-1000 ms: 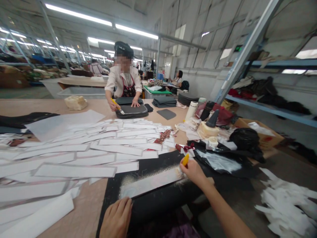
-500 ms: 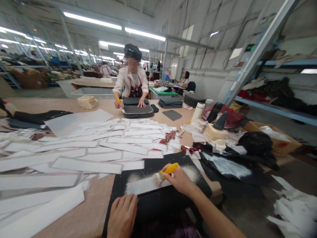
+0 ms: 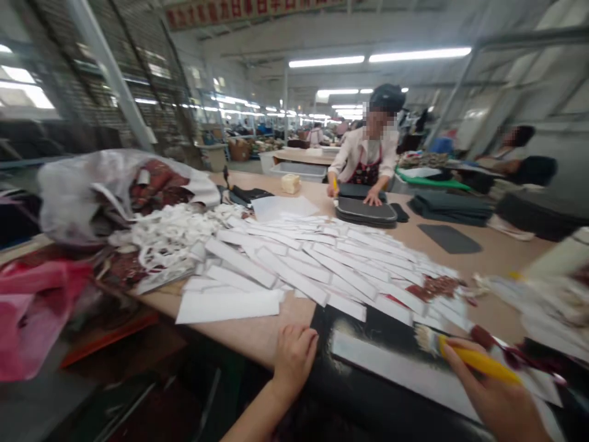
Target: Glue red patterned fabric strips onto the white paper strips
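The white strip [image 3: 405,371] lies flat on the black mat [image 3: 381,328], at the near edge of the table [image 3: 257,334], running from the mat's middle toward its right side.

- **Right hand** [image 3: 497,402]: at the mat's right end, closed around the yellow handle of the brush [image 3: 478,362]. The bristles point left and rest at or just above the far edge of the strip; blur hides whether they touch.
- **Left hand** [image 3: 294,359]: at the mat's left edge, holding nothing. Its fingers are loosely bent and its tips press down where mat meets table.
- **Step in hand**: this looks like brushing over the strip's face, with the brush near the middle of its length.
- **Next stroke**: it would call for the left hand to pin the mat firmly. The bristles should run lengthwise and stay inside the strip's edges, since the strip is light and could skid.
- **Beyond the mat**: many like white strips [image 3: 322,258] lie fanned and overlapping, with one loose strip [image 3: 227,305] to the mat's left.
- **Further left of the mat**: a clear plastic bag [image 3: 92,190] holds red pieces.
- **Far side of the table from the mat**: a co-worker [image 3: 368,159] leans over a stack of dark pads [image 3: 365,212].
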### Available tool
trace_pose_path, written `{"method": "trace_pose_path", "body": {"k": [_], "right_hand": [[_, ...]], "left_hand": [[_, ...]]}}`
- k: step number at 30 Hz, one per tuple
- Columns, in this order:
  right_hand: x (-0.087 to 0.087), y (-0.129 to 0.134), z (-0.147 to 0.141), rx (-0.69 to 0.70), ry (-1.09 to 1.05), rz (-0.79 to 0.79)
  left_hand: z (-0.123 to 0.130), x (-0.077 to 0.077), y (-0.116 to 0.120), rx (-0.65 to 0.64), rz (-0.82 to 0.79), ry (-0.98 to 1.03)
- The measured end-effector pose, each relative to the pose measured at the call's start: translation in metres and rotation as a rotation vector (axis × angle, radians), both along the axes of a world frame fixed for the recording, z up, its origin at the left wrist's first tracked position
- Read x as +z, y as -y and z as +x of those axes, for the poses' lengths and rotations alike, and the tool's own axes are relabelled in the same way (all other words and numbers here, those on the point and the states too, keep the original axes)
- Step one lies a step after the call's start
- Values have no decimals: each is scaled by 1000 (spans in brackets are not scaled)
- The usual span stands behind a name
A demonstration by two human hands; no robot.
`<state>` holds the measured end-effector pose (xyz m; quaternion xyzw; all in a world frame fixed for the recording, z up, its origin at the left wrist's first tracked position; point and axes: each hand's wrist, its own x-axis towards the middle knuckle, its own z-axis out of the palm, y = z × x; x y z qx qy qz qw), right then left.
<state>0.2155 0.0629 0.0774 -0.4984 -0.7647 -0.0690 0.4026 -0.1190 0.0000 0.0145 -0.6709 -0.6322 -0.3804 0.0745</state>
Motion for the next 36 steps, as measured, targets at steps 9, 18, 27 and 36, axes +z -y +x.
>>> {"method": "trace_pose_path", "body": {"k": [9, 18, 27, 36], "right_hand": [[-4, -8, -179, 462, -62, 24], [-18, -18, -253, 622, -40, -228], [-50, -17, -311, 586, 346, -339], [-51, -12, -318, 466, 574, -399]], "left_hand": [[-68, 8, -23, 454, -420, -160], [-90, 13, -22, 361, -589, 198], [-109, 10, -28, 395, -447, 499], [-330, 118, 102, 844, 228, 782]]}}
